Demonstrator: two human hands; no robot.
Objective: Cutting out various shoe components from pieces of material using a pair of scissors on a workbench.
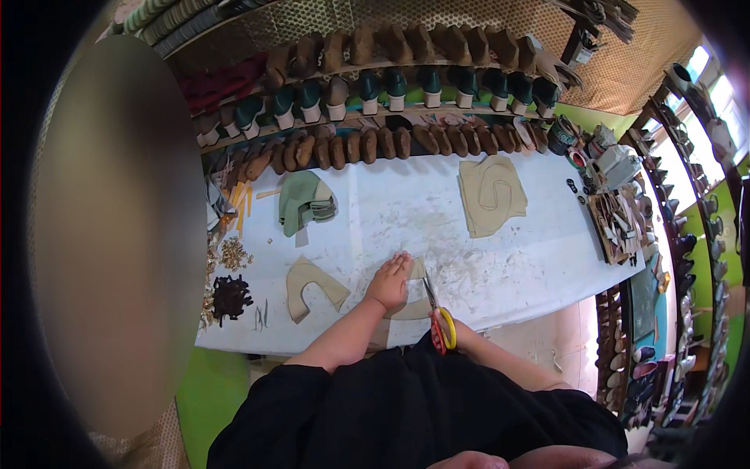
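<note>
My left hand (pixel 391 283) lies flat with its fingers stretched out, pressing on a curved tan shoe-upper piece (pixel 412 311) at the table's near edge. My right hand (pixel 462 334) grips scissors (pixel 430 292) with one red and one yellow handle loop. Their blades point away from me, beside the tan piece's right side; whether they touch it I cannot tell. Another tan U-shaped piece (pixel 300 280) rests to the left of my left hand. Farther off are a stack of green cut pieces (pixel 295 202) and tan sheets (pixel 475 211) with a curved shape on top.
The white-covered table (pixel 391 203) carries small gold bits (pixel 234 254), a dark heap (pixel 231 298) and yellow strips (pixel 240 205) at left. A box of tools (pixel 613 227) and a dark can (pixel 562 137) stand right. Shelves of brown shoe lasts (pixel 363 45) line the back.
</note>
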